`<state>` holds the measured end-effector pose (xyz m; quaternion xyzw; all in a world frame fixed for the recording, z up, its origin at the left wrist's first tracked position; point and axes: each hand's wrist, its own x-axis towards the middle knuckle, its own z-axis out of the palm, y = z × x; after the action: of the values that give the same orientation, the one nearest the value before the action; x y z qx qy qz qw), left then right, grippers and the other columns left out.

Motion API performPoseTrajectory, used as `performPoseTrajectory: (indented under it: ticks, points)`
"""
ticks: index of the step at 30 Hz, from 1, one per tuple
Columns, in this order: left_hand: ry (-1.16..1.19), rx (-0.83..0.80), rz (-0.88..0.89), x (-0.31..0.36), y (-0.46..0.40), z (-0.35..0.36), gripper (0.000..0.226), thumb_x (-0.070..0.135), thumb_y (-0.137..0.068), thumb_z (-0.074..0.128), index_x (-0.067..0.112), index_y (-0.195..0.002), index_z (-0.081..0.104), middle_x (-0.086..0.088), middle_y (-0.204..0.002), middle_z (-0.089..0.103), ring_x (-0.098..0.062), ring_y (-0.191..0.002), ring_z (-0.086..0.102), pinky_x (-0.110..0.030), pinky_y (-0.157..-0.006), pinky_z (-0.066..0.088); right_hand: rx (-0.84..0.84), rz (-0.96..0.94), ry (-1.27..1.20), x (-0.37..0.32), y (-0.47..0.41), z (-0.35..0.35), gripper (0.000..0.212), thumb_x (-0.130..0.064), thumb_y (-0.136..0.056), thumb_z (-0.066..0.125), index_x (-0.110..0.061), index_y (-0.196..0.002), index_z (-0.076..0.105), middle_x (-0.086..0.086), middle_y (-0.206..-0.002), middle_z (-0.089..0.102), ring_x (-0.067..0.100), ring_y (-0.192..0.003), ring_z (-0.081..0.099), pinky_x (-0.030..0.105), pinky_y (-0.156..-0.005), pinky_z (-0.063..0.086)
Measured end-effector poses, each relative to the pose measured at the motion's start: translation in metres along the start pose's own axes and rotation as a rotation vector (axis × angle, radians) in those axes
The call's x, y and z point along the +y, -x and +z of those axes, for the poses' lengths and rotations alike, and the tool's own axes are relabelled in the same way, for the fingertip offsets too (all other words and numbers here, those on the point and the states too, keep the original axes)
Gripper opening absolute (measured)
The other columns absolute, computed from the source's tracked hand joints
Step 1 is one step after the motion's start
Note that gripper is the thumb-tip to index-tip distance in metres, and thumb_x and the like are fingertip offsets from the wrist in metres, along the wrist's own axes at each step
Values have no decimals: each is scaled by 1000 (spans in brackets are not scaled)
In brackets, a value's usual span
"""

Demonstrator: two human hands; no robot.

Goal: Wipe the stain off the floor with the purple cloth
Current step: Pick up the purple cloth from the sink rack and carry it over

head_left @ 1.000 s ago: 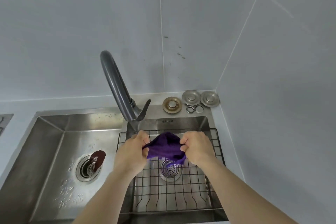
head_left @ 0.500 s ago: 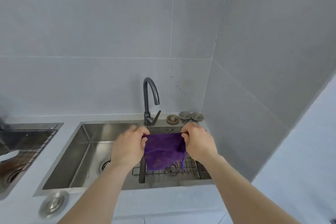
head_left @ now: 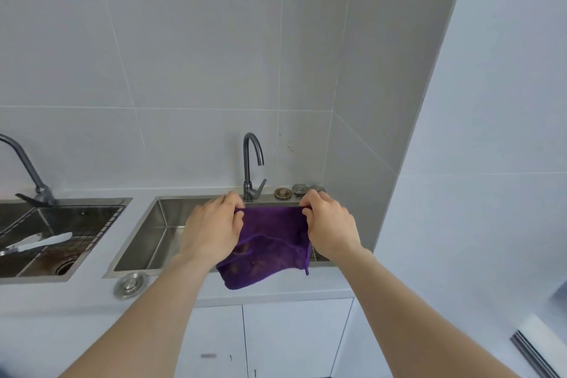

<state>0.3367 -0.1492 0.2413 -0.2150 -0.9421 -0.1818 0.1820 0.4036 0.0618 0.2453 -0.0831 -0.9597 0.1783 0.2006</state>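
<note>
The purple cloth hangs spread out between both hands, in front of the right steel sink. My left hand pinches its upper left corner and my right hand pinches its upper right corner. Brownish marks show on the cloth's lower part. The cloth's bottom edge dangles over the white counter's front edge. The floor and any stain on it are out of view.
A dark curved faucet stands behind the sink, with round metal drain covers beside it. A second sink with a wire rack and its own faucet is at left. A metal plug lies on the counter. White cabinet doors sit below.
The view has pulled back and up from the sink. Both hands have lifted the cloth out of the basin and stretched it wider, from bunched to spread flat.
</note>
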Motion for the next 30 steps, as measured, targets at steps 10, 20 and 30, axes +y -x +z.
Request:
performPoseTrajectory:
  ticks: [10,20,30]
  points:
    - [12,-67,14,81,53,5,11,23,-101,49,24,-109,55,3,-108,73,-35,-92,66,-36,-73,38,-50,24,-10,69,60,-37,26,-10,-102,46,-23,-117,62,1,-117,61,28,-85,52,36,-69,41]
    - [75,-302,-87,135,141,65,19,12,-92,43,30,-98,47,6,-104,63,-30,-83,61,-41,-75,51,-184,121,-131,140,149,-11,26,-9,-101,42,-20,-110,63,-1,-113,68,33,-96,61,39,-75,47]
    - [130,-521,-120,75,233,159,14,25,-101,43,31,-111,50,8,-110,63,-30,-85,64,-45,-78,54,-319,262,-130,166,245,94,21,-16,-104,44,-20,-109,64,2,-103,67,31,-84,57,35,-66,40]
